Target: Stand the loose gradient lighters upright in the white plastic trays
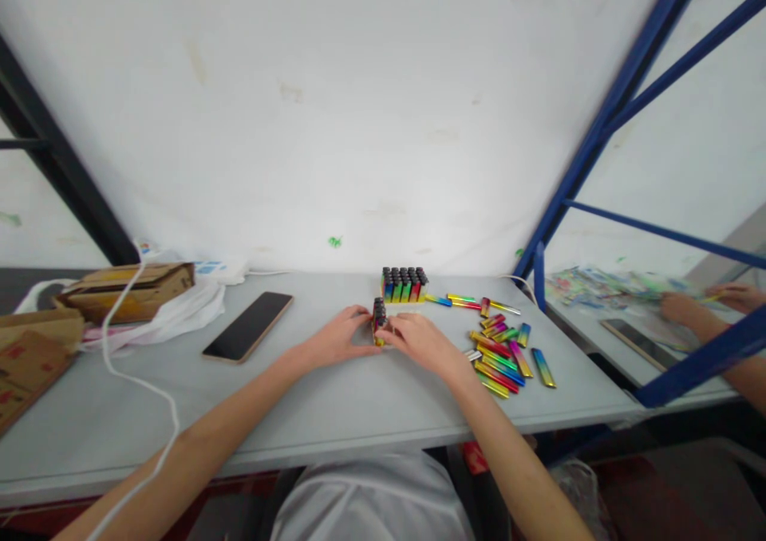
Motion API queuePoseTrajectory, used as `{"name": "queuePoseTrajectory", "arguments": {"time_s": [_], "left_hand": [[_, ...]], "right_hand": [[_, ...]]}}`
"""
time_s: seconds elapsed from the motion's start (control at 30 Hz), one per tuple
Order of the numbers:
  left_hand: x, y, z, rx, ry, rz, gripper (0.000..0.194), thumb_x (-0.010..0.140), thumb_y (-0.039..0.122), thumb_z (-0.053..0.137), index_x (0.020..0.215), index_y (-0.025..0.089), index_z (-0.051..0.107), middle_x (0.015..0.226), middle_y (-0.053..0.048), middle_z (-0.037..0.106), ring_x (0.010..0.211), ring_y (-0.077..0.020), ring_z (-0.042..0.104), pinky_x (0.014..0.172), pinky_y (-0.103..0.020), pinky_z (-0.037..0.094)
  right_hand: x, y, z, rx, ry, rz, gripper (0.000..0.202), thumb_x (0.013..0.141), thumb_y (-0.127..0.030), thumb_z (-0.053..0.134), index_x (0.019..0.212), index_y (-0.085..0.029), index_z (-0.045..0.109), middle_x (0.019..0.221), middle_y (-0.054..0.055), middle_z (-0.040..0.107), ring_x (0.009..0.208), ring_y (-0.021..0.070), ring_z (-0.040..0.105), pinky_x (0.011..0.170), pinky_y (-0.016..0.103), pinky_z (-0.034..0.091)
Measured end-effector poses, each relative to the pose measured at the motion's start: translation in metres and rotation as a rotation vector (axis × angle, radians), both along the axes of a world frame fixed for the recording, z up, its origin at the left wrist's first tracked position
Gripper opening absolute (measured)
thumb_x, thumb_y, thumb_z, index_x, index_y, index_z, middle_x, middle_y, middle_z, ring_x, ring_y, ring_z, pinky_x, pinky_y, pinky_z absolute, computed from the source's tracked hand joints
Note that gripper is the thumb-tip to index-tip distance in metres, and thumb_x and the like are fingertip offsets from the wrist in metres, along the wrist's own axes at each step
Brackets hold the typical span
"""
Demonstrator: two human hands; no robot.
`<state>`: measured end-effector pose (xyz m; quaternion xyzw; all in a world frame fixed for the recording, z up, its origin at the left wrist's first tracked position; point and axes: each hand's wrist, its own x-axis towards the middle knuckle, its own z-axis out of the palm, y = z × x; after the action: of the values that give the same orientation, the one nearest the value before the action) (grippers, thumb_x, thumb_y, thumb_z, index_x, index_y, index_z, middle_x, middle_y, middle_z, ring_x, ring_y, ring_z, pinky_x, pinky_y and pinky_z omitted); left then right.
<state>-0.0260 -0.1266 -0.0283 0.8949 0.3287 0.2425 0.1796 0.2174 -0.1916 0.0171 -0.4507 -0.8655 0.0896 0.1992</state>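
A short row of black-topped lighters (379, 314) stands upright on the grey table between my hands. My left hand (340, 337) holds the row from the left, its fingers curved around the far side and its thumb at the near end. From the right, my right hand (422, 338) has its fingers closed against the same row; its fingertips are partly hidden. Just behind stands a block of lighters (405, 287) in tight rows, black tops up, with shiny coloured bodies. To the right lies a loose pile of shiny multicoloured lighter sleeves (499, 361).
A dark-screened phone (250, 327) lies left of my hands. Cardboard boxes (128, 290) and a white plastic bag (197, 313) sit farther left. A white cable (140, 377) hangs across my left arm's side. Past the blue metal frame (590, 158), another person's hands (688, 313) work.
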Motion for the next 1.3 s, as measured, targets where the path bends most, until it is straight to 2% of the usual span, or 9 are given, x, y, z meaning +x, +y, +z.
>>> {"name": "queuePoseTrajectory", "arguments": {"time_s": [0.13,0.23,0.47,0.6,0.73,0.87,1.1,1.2,1.3], "left_hand": [[0.001,-0.002,0.0,0.013,-0.009,0.017,0.067,0.088,0.072,0.078,0.13,0.02,0.075,0.136,-0.016,0.07,0.129,-0.0366,0.07,0.12,-0.049,0.054],[0.005,-0.006,0.001,0.024,-0.015,0.073,0.069,0.083,0.075,0.08,0.126,0.021,0.077,0.135,-0.015,0.071,0.126,-0.038,0.072,0.118,-0.048,0.056],[0.011,-0.005,0.0,0.021,-0.014,0.115,0.075,0.082,0.082,0.075,0.124,0.02,0.075,0.136,-0.017,0.071,0.13,-0.041,0.069,0.121,-0.054,0.055],[0.007,-0.001,0.001,-0.005,0.008,0.083,0.076,0.083,0.081,0.075,0.128,0.019,0.076,0.141,-0.018,0.069,0.133,-0.0411,0.068,0.124,-0.053,0.052],[0.002,0.001,0.004,-0.016,0.027,0.049,0.074,0.085,0.078,0.075,0.13,0.019,0.077,0.144,-0.018,0.069,0.134,-0.0411,0.068,0.125,-0.053,0.052],[-0.003,0.003,0.007,-0.014,0.029,0.011,0.07,0.085,0.074,0.078,0.129,0.02,0.077,0.146,-0.017,0.07,0.135,-0.0411,0.068,0.123,-0.053,0.053],[-0.007,0.006,0.005,0.001,0.016,0.004,0.065,0.083,0.07,0.082,0.13,0.025,0.079,0.146,-0.014,0.071,0.131,-0.0406,0.07,0.121,-0.054,0.056],[-0.004,0.004,0.004,0.005,0.006,0.03,0.07,0.079,0.073,0.084,0.13,0.025,0.078,0.144,-0.014,0.072,0.131,-0.0417,0.07,0.121,-0.054,0.057],[0.0,0.001,0.004,0.009,0.0,0.043,0.072,0.08,0.074,0.084,0.132,0.024,0.077,0.142,-0.014,0.072,0.132,-0.0411,0.07,0.121,-0.055,0.056]], "right_hand": [[0.004,-0.001,0.002,-0.066,0.006,0.038,0.028,0.11,-0.041,0.068,0.1,-0.016,0.079,0.094,0.008,0.079,0.087,0.0225,0.071,0.08,0.03,0.049],[0.025,0.001,0.016,-0.119,0.082,0.017,0.029,0.109,-0.043,0.07,0.096,-0.018,0.077,0.086,0.004,0.077,0.078,0.02,0.068,0.074,0.029,0.047],[0.117,-0.011,0.05,-0.167,0.101,-0.247,0.023,0.107,-0.039,0.067,0.113,-0.02,0.078,0.099,0.007,0.084,0.089,0.0219,0.076,0.081,0.03,0.052],[0.169,-0.021,0.052,-0.212,0.066,-0.419,0.022,0.102,-0.035,0.069,0.115,-0.02,0.08,0.1,0.007,0.085,0.09,0.0232,0.078,0.081,0.031,0.056],[0.2,-0.027,0.052,-0.25,0.095,-0.48,0.015,0.095,-0.025,0.072,0.103,-0.023,0.084,0.101,0.007,0.087,0.093,0.0255,0.08,0.082,0.032,0.059],[0.212,-0.025,0.055,-0.156,0.096,-0.585,0.014,0.093,-0.025,0.074,0.087,-0.021,0.086,0.093,0.01,0.087,0.089,0.0284,0.081,0.081,0.034,0.059],[0.209,-0.006,0.043,-0.007,0.081,-0.676,0.027,0.098,-0.037,0.073,0.086,-0.018,0.087,0.088,0.012,0.085,0.085,0.0272,0.079,0.078,0.032,0.057],[0.197,0.01,0.025,0.056,0.009,-0.696,0.034,0.107,-0.033,0.061,0.095,-0.017,0.088,0.102,0.015,0.086,0.1,0.0283,0.079,0.094,0.035,0.057],[0.182,0.025,0.005,0.055,-0.036,-0.677,0.028,0.106,-0.021,0.061,0.119,-0.014,0.085,0.131,0.019,0.081,0.123,0.0293,0.074,0.114,0.04,0.051]]}}
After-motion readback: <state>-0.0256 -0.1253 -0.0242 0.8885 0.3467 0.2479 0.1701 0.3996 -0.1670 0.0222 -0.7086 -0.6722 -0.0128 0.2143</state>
